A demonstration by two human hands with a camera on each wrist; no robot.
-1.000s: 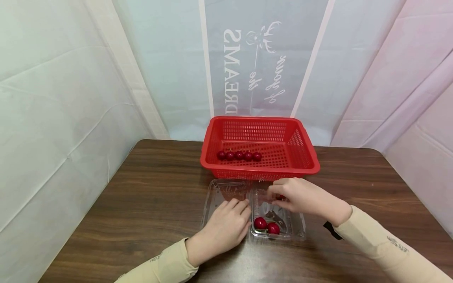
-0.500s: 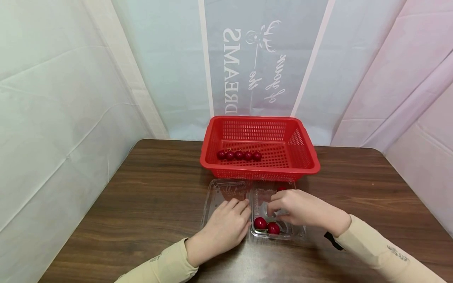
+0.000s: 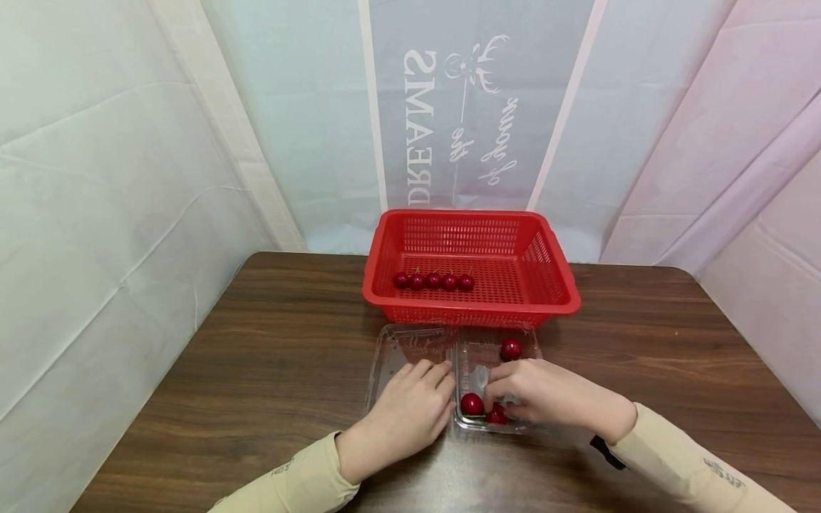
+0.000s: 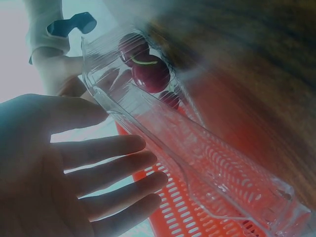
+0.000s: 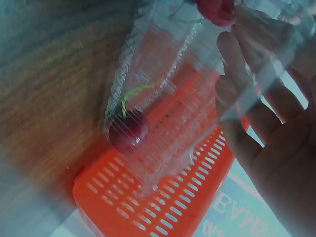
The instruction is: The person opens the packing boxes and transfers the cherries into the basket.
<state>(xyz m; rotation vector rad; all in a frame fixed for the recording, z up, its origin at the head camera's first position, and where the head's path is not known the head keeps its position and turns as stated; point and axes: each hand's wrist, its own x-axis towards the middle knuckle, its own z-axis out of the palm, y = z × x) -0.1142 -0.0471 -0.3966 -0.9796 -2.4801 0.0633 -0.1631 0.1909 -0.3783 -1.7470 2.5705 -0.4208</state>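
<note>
So the right hand [image 3: 535, 389] is nearer, fingers bent at the front-right cherry [image 3: 497, 416], can't tell if pinching; left hand [image 3: 410, 410] sits straight-fingered over the lid [image 3: 385, 356].

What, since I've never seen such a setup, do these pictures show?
No robot here, just a person working bare-handed. The wide view comes from a camera on the head; the two close ones, from a camera on each wrist. On a wooden table stand a red basket holding five cherries in a row and, nearer, an opened clear plastic box with three more cherries. The left hand lies outstretched at the box's left half, gripping nothing. The right hand is down at the front right cherry; whether it pinches it, I cannot tell.
</note>
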